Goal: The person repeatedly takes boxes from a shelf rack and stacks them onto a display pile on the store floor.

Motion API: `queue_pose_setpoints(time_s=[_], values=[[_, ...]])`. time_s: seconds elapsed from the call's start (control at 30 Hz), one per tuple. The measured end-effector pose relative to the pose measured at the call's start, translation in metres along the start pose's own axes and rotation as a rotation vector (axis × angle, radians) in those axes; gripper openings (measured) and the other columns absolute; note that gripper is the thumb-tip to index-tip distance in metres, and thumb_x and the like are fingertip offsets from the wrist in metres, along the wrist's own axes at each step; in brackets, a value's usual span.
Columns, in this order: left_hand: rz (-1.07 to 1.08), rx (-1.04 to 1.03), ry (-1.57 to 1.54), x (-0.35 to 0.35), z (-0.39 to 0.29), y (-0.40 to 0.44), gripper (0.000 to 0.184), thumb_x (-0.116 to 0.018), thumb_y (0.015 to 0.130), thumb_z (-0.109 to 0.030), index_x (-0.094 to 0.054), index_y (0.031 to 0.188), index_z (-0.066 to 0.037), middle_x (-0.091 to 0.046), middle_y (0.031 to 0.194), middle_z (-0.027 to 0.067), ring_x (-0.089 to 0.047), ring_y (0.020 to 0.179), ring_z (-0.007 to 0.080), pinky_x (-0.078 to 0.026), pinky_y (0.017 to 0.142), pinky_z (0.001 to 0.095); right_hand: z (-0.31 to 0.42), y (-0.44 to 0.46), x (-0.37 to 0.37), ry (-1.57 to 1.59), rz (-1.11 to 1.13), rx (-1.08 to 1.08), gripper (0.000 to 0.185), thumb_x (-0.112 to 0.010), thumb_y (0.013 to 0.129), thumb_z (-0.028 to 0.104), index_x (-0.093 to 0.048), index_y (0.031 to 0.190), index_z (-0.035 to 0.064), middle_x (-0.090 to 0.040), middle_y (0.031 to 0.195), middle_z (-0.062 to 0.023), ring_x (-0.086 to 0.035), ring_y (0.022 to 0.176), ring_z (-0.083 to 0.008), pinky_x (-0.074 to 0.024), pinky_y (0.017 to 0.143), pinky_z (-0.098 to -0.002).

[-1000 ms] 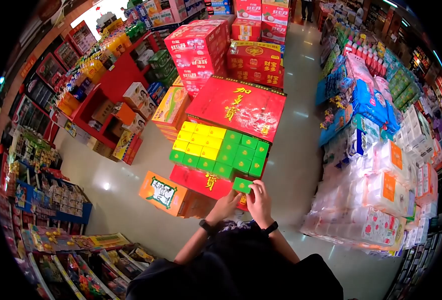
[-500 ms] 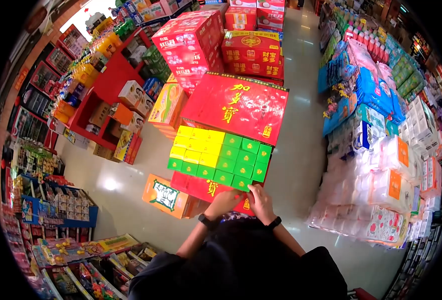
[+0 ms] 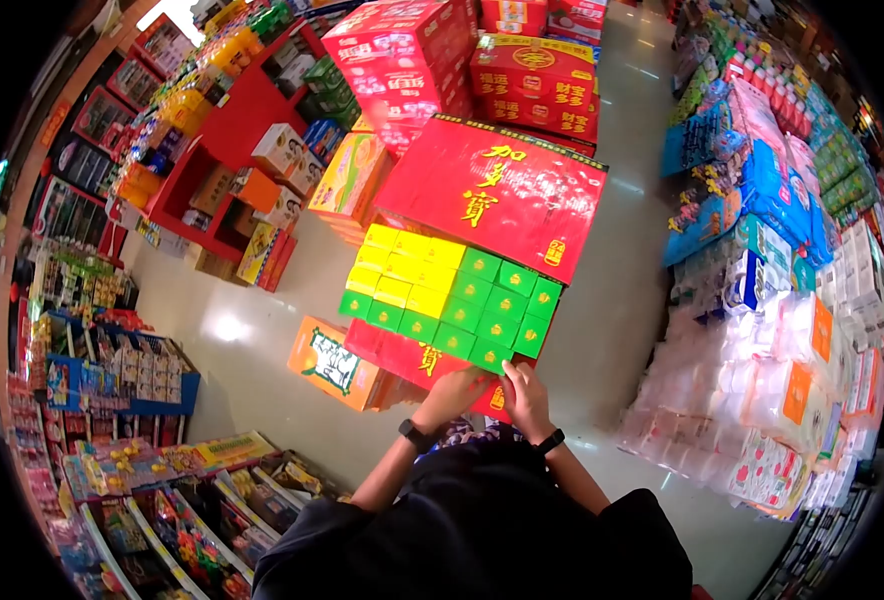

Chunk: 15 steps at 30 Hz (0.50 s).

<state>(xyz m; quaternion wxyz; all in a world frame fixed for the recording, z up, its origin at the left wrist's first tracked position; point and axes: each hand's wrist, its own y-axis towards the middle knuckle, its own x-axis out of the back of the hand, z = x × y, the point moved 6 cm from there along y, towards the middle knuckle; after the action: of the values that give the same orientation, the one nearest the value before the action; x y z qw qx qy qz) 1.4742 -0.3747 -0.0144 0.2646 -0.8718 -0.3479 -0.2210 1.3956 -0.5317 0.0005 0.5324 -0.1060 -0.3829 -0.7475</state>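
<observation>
I have my left hand (image 3: 453, 394) and right hand (image 3: 528, 402) at the front green box (image 3: 489, 352), just below frame centre, apparently to steady it flush with its row (image 3: 453, 339), though from here I cannot tell whether their curled fingers grip.

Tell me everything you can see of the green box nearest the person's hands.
The green box is small and rectangular, apparently printed card, with a gold mark on its visible face. It looks closed. It lies in the nearest row, lined up beside and in front of other green boxes. The right hand appears to touch its near right corner; the left hand is by its near edge, contact unclear. Its underside is hidden.
</observation>
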Motion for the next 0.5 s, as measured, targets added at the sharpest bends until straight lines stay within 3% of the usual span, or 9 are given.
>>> queue_pose_setpoints(time_s=[0.1,0.13,0.37,0.5], values=[[-0.104,-0.147,-0.015,-0.004,-0.01,-0.005,0.036,-0.066,0.105,-0.031,-0.071,0.134,-0.011,-0.075,0.125,0.0208,-0.072,0.105,0.0445,-0.059,0.085,0.0544,0.002,0.007,0.004,0.029,0.011,0.043,0.046,-0.076,0.097,-0.003,-0.06,0.14,0.0059,-0.063,0.095,-0.0167,-0.066,0.084,-0.0399,-0.0527,0.067,-0.0509],[-0.089,-0.1,0.018,-0.008,-0.007,-0.005,0.039,-0.065,0.104,-0.03,-0.068,0.139,-0.012,-0.073,0.132,0.0186,-0.072,0.106,0.044,-0.059,0.085,0.0533,0.001,0.007,0.003,0.02,0.025,0.045,0.046,-0.075,0.097,-0.004,-0.06,0.14,0.005,-0.064,0.097,-0.0172,-0.067,0.085,-0.0399,-0.0533,0.069,-0.0504],[-0.231,-0.194,0.187,-0.023,-0.02,-0.029,0.035,-0.065,0.104,-0.03,-0.067,0.13,-0.007,-0.073,0.118,0.019,-0.073,0.105,0.0422,-0.059,0.084,0.0533,-0.001,0.007,0.0,0.003,0.02,0.034,0.045,-0.072,0.101,-0.001,-0.059,0.144,0.0033,-0.067,0.109,-0.0191,-0.07,0.092,-0.0384,-0.0573,0.078,-0.0485],[-0.209,-0.02,0.112,-0.026,-0.03,-0.083,0.032,-0.064,0.105,-0.032,-0.069,0.125,-0.007,-0.073,0.124,0.0164,-0.07,0.112,0.0418,-0.057,0.09,0.0523,0.012,0.008,0.004,0.025,0.068,-0.003,0.052,-0.066,0.101,-0.001,-0.054,0.152,0.0033,-0.064,0.113,-0.0193,-0.067,0.102,-0.039,-0.0563,0.087,-0.0499]])
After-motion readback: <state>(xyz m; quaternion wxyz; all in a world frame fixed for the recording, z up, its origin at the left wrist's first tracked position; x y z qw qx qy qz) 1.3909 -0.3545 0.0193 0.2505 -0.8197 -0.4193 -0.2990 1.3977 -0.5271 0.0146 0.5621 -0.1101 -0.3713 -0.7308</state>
